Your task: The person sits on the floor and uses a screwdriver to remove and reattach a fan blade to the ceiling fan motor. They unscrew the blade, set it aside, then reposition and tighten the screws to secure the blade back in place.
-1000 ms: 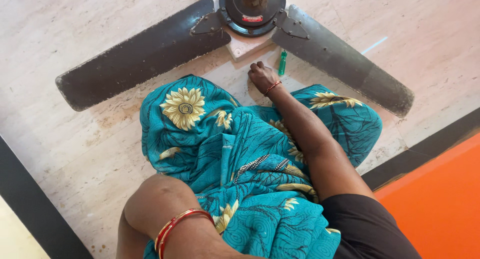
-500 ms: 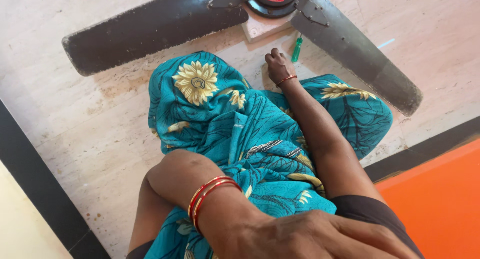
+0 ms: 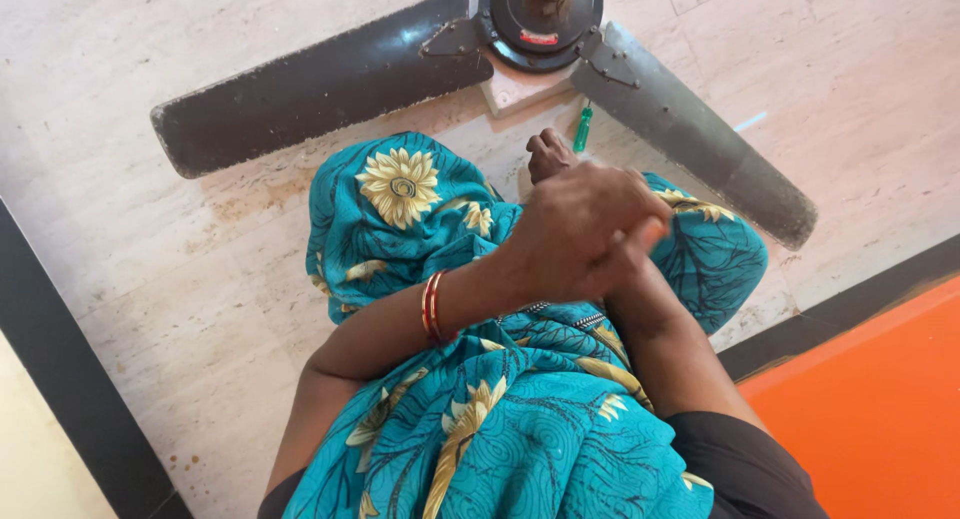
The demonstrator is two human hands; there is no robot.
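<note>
A dark ceiling fan lies on the pale stone floor, its round hub (image 3: 540, 19) at the top, one blade (image 3: 320, 84) reaching left and another (image 3: 690, 129) reaching right. A small green screwdriver (image 3: 582, 129) lies just below the hub. My right hand (image 3: 548, 151) rests on the floor beside the screwdriver with its fingers curled, apparently not gripping it. My left hand (image 3: 585, 229), with red bangles at the wrist, hovers over my right forearm and hides most of it. Its fingers are curled and nothing shows in them. Teal flowered cloth (image 3: 400, 199) covers my lap.
A black floor strip (image 3: 70, 389) runs along the left. Another black strip (image 3: 850, 304) borders an orange surface (image 3: 880, 399) at the lower right. A pale square tile piece (image 3: 515, 89) sits under the fan hub.
My left hand has risen from the bottom of the view up over my right forearm. The right hand stays by the screwdriver. The view has shifted slightly.
</note>
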